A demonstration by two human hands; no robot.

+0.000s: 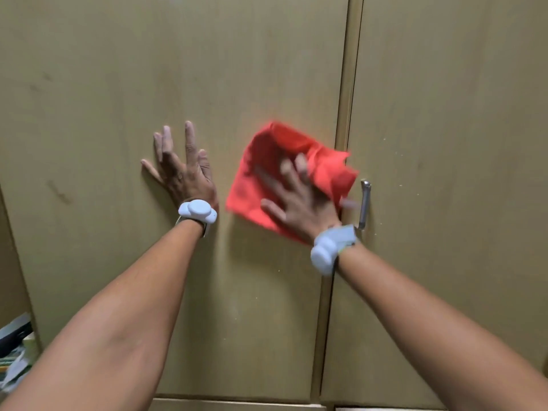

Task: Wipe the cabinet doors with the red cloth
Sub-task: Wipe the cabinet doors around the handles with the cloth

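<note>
Two tan cabinet doors fill the view: a left door (118, 84) and a right door (459, 99), split by a vertical seam. A red cloth (261, 161) lies spread against the left door near the seam, one corner reaching past it. My right hand (296, 197) presses flat on the cloth with fingers apart, blurred by motion. My left hand (181, 170) rests flat on the bare left door, fingers spread, holding nothing, a hand's width left of the cloth. Both wrists carry white bands.
A metal handle (365, 203) stands upright on the right door just beside the cloth's right corner. Papers and clutter (14, 351) show past the cabinet's left edge at the bottom. A lower panel edge (237, 403) runs under the doors.
</note>
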